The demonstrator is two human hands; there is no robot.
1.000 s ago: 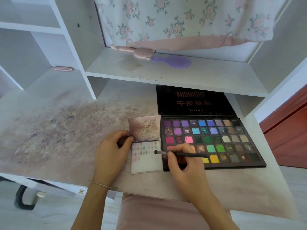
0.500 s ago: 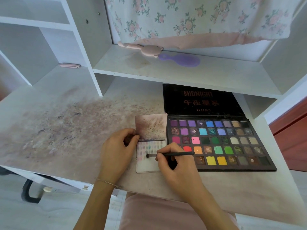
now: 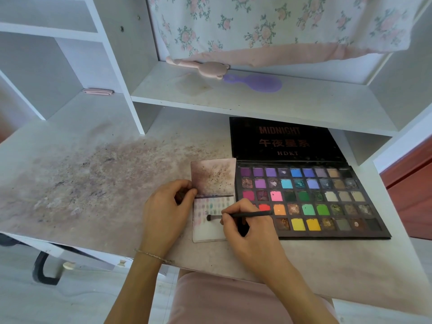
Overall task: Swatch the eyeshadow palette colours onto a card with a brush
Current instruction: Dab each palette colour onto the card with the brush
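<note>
An open black eyeshadow palette [image 3: 311,202] with several rows of coloured pans lies on the desk, lid [image 3: 285,141] folded back. Left of it sits a white card [image 3: 211,230] carrying rows of small pale swatches, with a stained sheet [image 3: 214,175] overlapping its top. My right hand [image 3: 247,228] pinches a thin black brush [image 3: 243,215], whose tip touches the card below the swatches. My left hand [image 3: 167,206] has curled fingers and its thumb pressing the card's upper left edge.
The desk top [image 3: 93,178] is smeared with powder stains on the left. A shelf above holds a purple hairbrush [image 3: 254,83] and a pink handled item [image 3: 201,66]. A floral cloth [image 3: 268,26] hangs behind. A small pink object [image 3: 98,91] lies in the left cubby.
My right hand has carried the brush left from the palette's lower-left pans onto the card, where the tip now touches. My left hand stays at the card's edge.
</note>
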